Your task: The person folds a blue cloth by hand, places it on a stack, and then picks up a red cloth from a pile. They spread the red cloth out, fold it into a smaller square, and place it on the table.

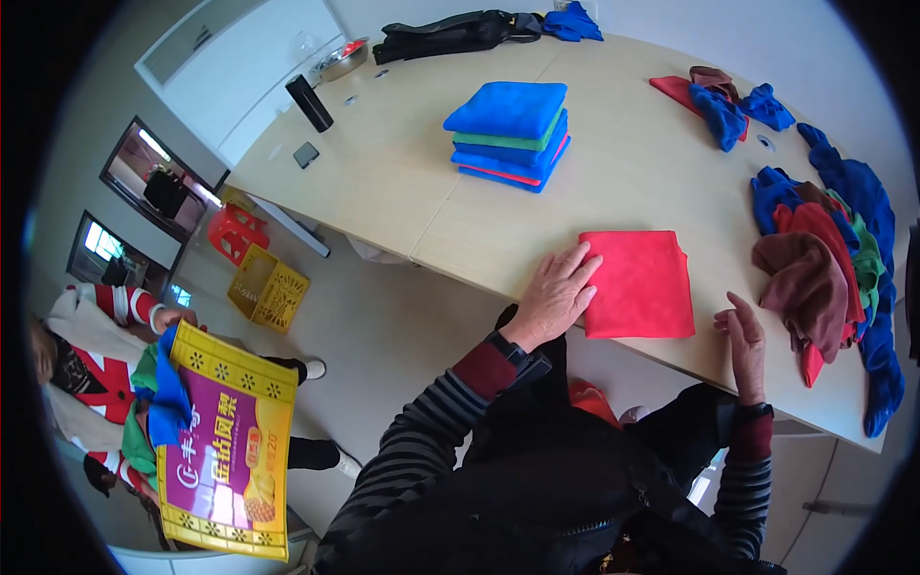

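Observation:
A red cloth, folded into a flat square, lies near the front edge of the table. My left hand rests at its left side, the outstretched fingertips touching the fold. On the other side, apart from the cloth, my right hand hovers by the table edge with fingers loosely spread and nothing in them. Farther back stands a stack of folded cloths, mostly blue with green and red layers. To the right of my right hand lies a heap of crumpled cloths in brown, red, blue and green.
More rumpled cloths lie at the far right of the table. A black bag, metal bowl, black cylinder and small dark square are at the back left. At left, a person holds a yellow crate with cloths.

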A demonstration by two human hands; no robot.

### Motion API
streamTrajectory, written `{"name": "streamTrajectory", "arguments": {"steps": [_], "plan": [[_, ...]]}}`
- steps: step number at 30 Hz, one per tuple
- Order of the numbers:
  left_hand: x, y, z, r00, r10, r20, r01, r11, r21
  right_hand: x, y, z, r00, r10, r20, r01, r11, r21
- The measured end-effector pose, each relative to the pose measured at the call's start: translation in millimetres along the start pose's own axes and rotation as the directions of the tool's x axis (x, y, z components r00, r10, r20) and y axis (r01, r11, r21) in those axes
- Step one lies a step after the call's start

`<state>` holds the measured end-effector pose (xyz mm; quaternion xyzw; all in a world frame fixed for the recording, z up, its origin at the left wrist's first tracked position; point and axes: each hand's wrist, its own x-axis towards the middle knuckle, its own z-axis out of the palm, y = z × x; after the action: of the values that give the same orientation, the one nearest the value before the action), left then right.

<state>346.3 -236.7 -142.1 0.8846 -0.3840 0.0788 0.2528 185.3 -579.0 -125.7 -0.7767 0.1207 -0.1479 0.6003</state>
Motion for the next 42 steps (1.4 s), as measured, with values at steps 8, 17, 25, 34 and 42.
{"name": "streamTrajectory", "arguments": {"steps": [8,17,25,34,42], "plan": [[4.5,-4.0,14.7,1.000,0.026,-0.012,-0.026,0.999,0.019,-4.8,18.2,57.1,0.983,-0.109,-0.145,0.073,0.970,-0.230],[5.9,20.1,18.3,0.999,0.042,-0.027,-0.041,0.999,0.015,-18.5,9.3,43.4,0.948,-0.237,-0.214,0.174,0.945,-0.277],[1.2,28.7,18.1,0.998,0.043,0.035,-0.043,0.999,0.006,-1.9,-54.6,107.8,0.879,-0.442,0.178,0.432,0.580,-0.691],[19.5,39.5,15.2,0.999,0.018,0.051,-0.012,0.993,-0.118,40.7,-19.8,137.5,0.937,-0.215,0.276,0.347,0.468,-0.812],[35.7,29.9,40.3,0.990,0.106,0.095,-0.105,0.994,-0.016,48.7,-13.7,121.5,0.936,-0.248,0.250,0.342,0.472,-0.812]]}}
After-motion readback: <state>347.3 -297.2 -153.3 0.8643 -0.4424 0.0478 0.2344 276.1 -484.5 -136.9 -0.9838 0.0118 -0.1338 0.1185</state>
